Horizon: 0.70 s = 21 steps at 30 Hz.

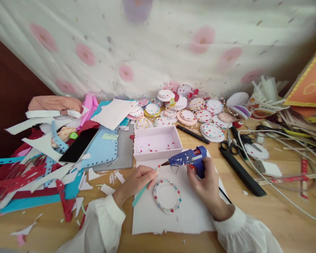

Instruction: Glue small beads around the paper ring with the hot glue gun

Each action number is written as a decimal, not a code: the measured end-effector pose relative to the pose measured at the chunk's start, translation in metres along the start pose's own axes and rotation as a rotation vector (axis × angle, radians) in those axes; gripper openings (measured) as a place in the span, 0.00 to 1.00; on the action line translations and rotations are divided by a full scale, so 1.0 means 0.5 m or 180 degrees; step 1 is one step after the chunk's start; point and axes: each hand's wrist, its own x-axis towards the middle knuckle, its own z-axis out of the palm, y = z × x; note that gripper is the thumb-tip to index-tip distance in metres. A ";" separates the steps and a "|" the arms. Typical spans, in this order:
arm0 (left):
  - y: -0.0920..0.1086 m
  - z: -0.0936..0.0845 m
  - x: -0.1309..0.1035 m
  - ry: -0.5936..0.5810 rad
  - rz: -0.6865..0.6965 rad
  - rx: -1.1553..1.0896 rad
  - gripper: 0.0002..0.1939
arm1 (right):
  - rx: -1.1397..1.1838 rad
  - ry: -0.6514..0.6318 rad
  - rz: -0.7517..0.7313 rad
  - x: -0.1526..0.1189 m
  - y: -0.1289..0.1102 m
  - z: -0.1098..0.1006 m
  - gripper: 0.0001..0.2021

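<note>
My right hand (206,188) is wrapped round the handle of a blue hot glue gun (183,158), its nozzle pointing left. The nozzle tip comes close to the fingertips of my left hand (140,181), which pinches a slim teal stick (140,195). A tiny reddish bit shows near those fingertips, too small to name. Between and below my hands, a wire ring with coloured beads or stars (168,210) lies on a white sheet of paper (158,225). Just behind the glue gun stands a shallow pale pink box (158,153) with a few small red pieces inside.
Several decorated paper discs (212,131) crowd the back. At left are paper scraps (65,175), a phone (79,146) and a cutting mat (125,154). To the right lie a black pen (192,134), scissors (229,147), a long black tool (242,170), a white cable (281,186) and a cup of glue sticks (262,107).
</note>
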 end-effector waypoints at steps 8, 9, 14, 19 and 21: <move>-0.001 0.000 0.001 -0.0027 0.0046 -0.0025 0.26 | -0.0017 -0.0016 -0.0033 -0.002 0.002 0.000 0.12; 0.000 0.000 0.001 -0.0024 0.0032 -0.0002 0.26 | -0.0015 -0.0020 -0.0038 -0.002 0.003 0.000 0.12; 0.001 -0.002 0.002 -0.0079 0.0001 0.0035 0.26 | -0.0027 -0.0018 -0.0077 -0.003 0.006 0.000 0.13; 0.000 -0.003 0.002 -0.0090 0.0058 0.0003 0.26 | -0.0037 0.0005 -0.0108 -0.004 0.008 0.001 0.13; 0.000 -0.003 0.002 -0.0095 0.0046 0.0013 0.26 | -0.0025 -0.0001 -0.0115 -0.005 0.010 0.002 0.13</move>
